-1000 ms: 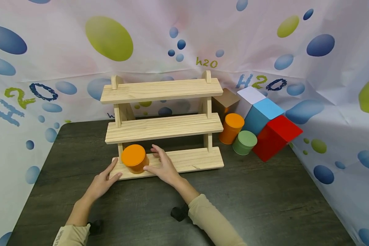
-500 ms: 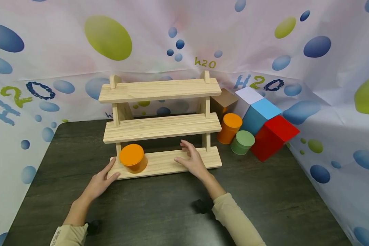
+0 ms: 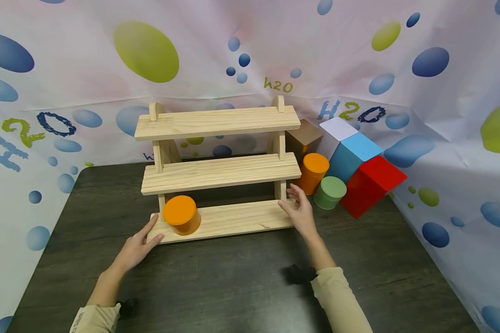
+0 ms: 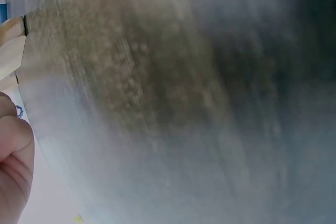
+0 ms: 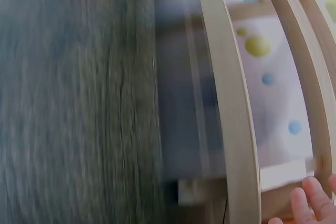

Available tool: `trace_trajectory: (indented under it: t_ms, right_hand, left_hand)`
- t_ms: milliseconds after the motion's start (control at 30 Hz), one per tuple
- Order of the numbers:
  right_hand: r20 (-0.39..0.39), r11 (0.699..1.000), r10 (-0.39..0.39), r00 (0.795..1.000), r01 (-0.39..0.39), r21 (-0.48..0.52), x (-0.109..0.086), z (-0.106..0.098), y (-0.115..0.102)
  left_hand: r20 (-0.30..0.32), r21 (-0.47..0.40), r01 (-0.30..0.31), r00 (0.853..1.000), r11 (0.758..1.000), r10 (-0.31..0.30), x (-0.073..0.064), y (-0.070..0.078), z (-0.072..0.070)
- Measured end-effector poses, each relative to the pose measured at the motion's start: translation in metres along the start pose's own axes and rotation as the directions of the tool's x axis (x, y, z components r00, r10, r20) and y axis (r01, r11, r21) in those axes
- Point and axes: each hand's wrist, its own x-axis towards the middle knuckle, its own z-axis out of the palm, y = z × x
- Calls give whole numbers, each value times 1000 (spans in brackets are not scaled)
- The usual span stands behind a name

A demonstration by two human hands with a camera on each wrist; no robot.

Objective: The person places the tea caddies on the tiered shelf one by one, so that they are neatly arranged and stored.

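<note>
A three-tier wooden display shelf (image 3: 221, 173) stands on the dark table. On the left end of its lowest tier sits a short orange cylinder (image 3: 182, 215). My left hand (image 3: 131, 249) rests at that tier's left end, fingertips at the side and thumb by the front edge, just beside the cylinder. Only part of the left hand (image 4: 13, 150) shows in the left wrist view. Over the lowest tier's right end is my right hand (image 3: 303, 219), holding nothing, fingers slightly bent; whether it touches the wood I cannot tell. A green cylinder (image 3: 330, 193) is close to its right.
Right of the shelf stand a taller orange cylinder (image 3: 313, 175), a brown box (image 3: 304, 136), a white box (image 3: 337, 129), a blue box (image 3: 354, 155) and a red box (image 3: 372, 185). A white, dotted backdrop (image 3: 208, 55) encloses the table (image 3: 233, 282).
My right hand has left the short orange cylinder and moved right along the lowest tier to its right end. The cylinder stays put, and my left hand keeps its place.
</note>
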Motion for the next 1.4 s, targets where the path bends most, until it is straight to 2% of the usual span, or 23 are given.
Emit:
trace_trajectory:
  t_ms: [133,267,367,600,700,767,867,1100,1400]
  right_hand:
    - [-138,999,39,990,-44,-32,4,-15,17]
    - [-294,997,70,953,-79,-18,4,-26,22]
    - [-399,994,107,911,-111,12,5,-33,26]
    - [-596,984,170,785,-172,53,10,-44,36]
    - [-650,980,178,739,-195,47,12,-48,40]
    - [-667,975,193,720,-216,49,13,-50,43]
    - [-666,963,233,709,-261,59,16,-53,46]
    - [-604,928,349,717,-353,117,21,-58,50]
    - [-581,919,384,717,-360,164,26,-58,52]
  left_hand:
    - [-3,2,-1,1000,1000,1,0,0,1]
    - [1,1,2,1000,1000,-2,1,-1,1]
    - [7,1,6,1000,1000,-6,1,-1,1]
    - [12,4,16,1000,1000,-16,1,-2,0]
    - [13,5,19,1000,1000,-19,1,-2,0]
    - [13,4,19,1000,1000,-19,1,-2,0]
    - [8,-5,7,1000,1000,-7,1,-3,0]
    - [-3,-15,-3,1000,1000,3,1,-2,1]
    - [-8,-24,-6,1000,1000,6,0,-2,1]
